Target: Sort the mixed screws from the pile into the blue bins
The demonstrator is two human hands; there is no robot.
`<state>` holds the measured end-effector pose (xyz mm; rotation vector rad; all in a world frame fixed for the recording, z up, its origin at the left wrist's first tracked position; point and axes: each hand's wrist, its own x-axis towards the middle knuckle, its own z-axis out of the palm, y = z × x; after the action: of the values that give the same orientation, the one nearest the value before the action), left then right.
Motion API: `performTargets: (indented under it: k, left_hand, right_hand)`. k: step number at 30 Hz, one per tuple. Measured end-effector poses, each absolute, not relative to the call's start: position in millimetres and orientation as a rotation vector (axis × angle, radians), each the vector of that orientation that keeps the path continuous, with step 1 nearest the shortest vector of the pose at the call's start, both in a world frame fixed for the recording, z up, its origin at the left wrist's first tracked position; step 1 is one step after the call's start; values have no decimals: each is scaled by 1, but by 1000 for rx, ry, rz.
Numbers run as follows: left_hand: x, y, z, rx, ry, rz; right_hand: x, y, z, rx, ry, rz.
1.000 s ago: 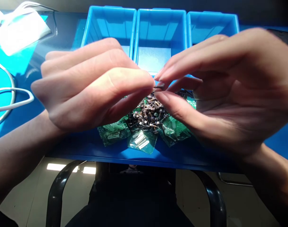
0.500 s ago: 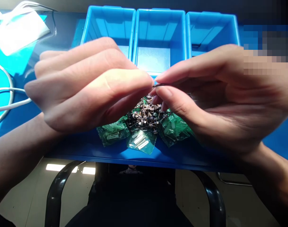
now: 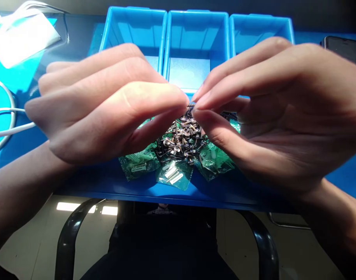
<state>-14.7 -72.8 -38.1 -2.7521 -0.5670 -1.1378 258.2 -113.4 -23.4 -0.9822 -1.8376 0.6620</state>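
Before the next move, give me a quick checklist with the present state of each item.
1. Left hand pinching the screw: ok.
2. Right hand at the screw's other end, fingertips closed: ok.
3. Screw's full length in view: not ok, the hands cover its ends.
4. Middle bin open at the top: ok.
5. Right bin contents: cannot tell, right hand blocks the view.
6. Front bag apart from both hands: ok.

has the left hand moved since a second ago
Yes, slightly left: its knuckles now cover the end of the loop in the white cable, which showed beside the left hand earlier.
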Motion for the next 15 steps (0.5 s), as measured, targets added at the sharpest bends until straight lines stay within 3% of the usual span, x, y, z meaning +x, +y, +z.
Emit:
performTargets:
  k: [4,15]
  left_hand:
    - [-6,-66,-62,-2744,-1088,-1174]
    - [2,-66,-90,-2722,-1056,-1029]
  right_hand:
    - [254,-112,-21,-986,-1862,649]
    - [251,-111,-22,-919,-1845,637]
